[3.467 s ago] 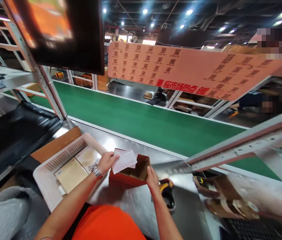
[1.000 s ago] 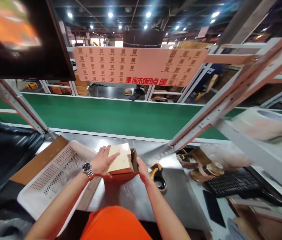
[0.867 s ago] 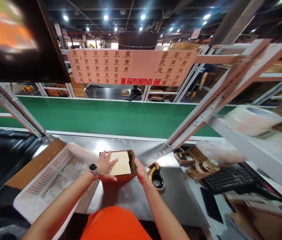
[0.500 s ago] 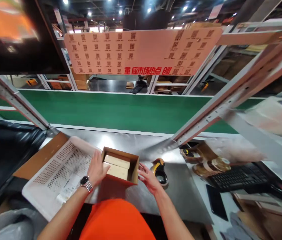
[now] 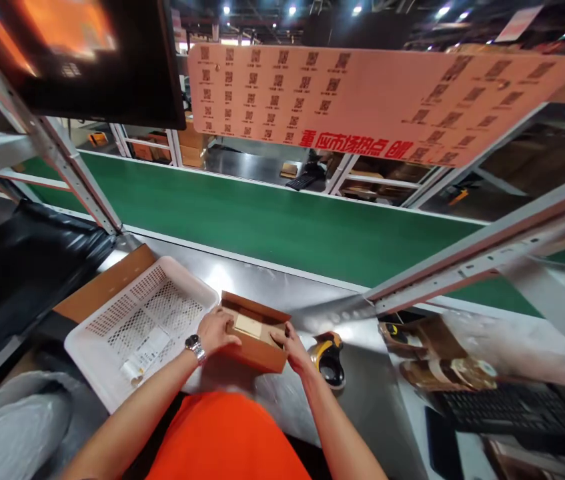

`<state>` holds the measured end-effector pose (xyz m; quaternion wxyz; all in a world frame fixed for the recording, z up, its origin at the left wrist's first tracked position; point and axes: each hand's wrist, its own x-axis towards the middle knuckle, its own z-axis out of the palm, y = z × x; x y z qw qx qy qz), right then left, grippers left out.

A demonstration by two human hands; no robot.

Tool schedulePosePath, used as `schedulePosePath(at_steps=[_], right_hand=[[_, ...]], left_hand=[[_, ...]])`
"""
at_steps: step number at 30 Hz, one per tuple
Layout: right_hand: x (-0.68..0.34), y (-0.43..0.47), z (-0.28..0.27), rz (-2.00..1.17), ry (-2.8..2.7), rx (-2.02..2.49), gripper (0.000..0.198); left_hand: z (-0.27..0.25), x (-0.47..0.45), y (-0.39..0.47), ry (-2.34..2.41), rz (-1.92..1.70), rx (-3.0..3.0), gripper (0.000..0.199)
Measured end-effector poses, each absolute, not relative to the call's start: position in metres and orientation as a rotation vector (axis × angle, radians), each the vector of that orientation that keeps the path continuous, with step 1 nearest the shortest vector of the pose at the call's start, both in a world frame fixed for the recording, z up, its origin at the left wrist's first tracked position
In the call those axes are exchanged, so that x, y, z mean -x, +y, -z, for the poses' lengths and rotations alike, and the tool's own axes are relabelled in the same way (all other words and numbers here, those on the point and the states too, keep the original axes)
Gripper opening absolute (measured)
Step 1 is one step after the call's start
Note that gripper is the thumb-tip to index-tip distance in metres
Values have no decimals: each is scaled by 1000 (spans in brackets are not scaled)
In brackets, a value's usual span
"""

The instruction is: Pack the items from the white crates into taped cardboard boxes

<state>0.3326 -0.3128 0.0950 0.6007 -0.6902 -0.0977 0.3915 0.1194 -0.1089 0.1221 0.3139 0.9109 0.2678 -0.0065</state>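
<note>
One tan pack (image 5: 248, 325) inside cardboard box (image 5: 257, 353)

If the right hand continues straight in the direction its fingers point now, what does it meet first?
The right hand points toward the left, across the cardboard box, which it already touches at the near edge. Next in line would probably be the left hand on the box's other side.

Bright ceiling spotlights (image 5: 289, 10), glare on steel bench (image 5: 222, 277), wide-angle bending at edges, right side motion-blurred
</note>
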Motion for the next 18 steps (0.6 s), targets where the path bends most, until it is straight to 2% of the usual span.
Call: schedulePosePath(at_steps=[3, 4, 8, 11, 14, 16, 18], right_hand=[[-345, -314, -106, -1006, -148, 1547, 68], [-347, -313, -109, -1001, -117, 1507, 68], [-348, -305, -111, -927, 66, 1394, 74], [-346, -309, -101, -929, 27, 1393, 62], [-341, -321, -87, -956, -83, 1429, 53], [-335, -329, -77, -930, -119, 1467, 54], [-327, -334, -67, -890, -138, 1482, 62]], left_hand=[[-85, -121, -123, 955, -346, -2207, 106], [-74, -120, -128, 980, -431, -2146, 115], [-48, -115, -136, 1007, -602, -2034, 121], [-45, -113, -126, 1014, -620, -1979, 129], [-51, -110, -111, 1024, -556, -1846, 137], [-57, -110, -103, 1034, -457, -1767, 140], [-64, -111, -99, 1054, -372, -1721, 131]])
